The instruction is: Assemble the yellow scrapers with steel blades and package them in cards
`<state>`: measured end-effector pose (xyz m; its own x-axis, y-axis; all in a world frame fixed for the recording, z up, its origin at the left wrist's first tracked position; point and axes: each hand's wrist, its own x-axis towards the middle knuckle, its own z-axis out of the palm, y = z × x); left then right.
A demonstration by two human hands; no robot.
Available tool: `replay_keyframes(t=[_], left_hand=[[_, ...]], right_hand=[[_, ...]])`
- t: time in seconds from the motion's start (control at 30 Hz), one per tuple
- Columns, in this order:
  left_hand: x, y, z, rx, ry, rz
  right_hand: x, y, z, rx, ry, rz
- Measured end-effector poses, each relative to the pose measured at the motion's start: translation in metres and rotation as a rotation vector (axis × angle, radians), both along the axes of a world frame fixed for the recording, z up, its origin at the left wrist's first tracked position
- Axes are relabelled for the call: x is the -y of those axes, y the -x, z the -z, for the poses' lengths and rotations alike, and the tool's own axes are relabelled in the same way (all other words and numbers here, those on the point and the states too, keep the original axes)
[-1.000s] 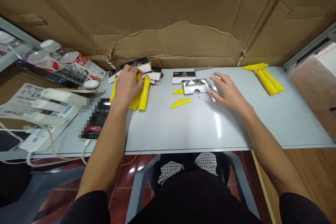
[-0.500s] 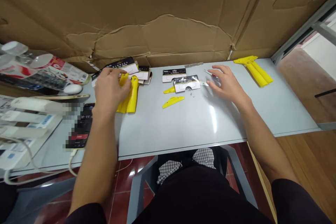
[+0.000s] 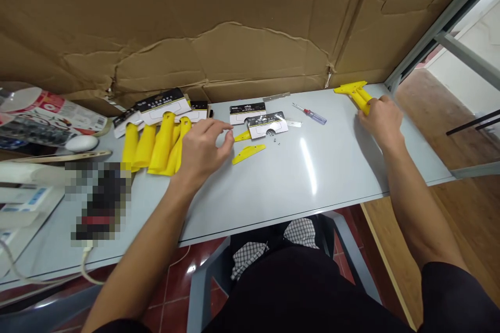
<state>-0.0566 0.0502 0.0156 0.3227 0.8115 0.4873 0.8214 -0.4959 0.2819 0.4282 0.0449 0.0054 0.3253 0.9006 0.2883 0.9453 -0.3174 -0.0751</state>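
My right hand (image 3: 383,120) is closed around a yellow T-shaped scraper handle (image 3: 361,98) at the right end of the table. A second yellow handle lies against it, partly covered by my fingers. My left hand (image 3: 206,146) hovers just right of several yellow scraper handles (image 3: 161,145), thumb and index finger apart, with nothing seen in it. Between my hands lie a small yellow blade cover plate (image 3: 249,154), a printed card (image 3: 267,125) over another yellow piece, tiny screws (image 3: 275,140) and a screwdriver (image 3: 310,114).
More printed cards (image 3: 162,106) are stacked behind the yellow handles. A thin metal strip (image 3: 276,97) lies near the cardboard wall (image 3: 234,57). Bottles (image 3: 50,114), a white mouse (image 3: 81,143), a phone (image 3: 101,200) and cables crowd the left side.
My left hand has moved right, off the yellow handles. My right hand has left the screwdriver, which now lies on the table, and has taken hold of a handle at the right.
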Motion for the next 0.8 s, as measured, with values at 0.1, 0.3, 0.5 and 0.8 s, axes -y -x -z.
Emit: replay_keyframes(t=[0.1, 0.3, 0.5, 0.8], left_hand=[[0.003, 0.000, 0.011, 0.004, 0.058, 0.102], [0.004, 0.009, 0.025, -0.078, 0.202, 0.369], [0.003, 0.005, 0.034, -0.084, 0.249, 0.462], [0.008, -0.007, 0.023, 0.071, 0.197, 0.323]], right_hand=[[0.001, 0.007, -0.003, -0.001, 0.103, 0.060], [0.026, 0.027, -0.012, -0.055, 0.112, -0.022], [0.101, 0.096, -0.018, -0.312, 0.113, -0.375], [0.114, 0.154, -0.010, -0.468, 0.262, -0.540]])
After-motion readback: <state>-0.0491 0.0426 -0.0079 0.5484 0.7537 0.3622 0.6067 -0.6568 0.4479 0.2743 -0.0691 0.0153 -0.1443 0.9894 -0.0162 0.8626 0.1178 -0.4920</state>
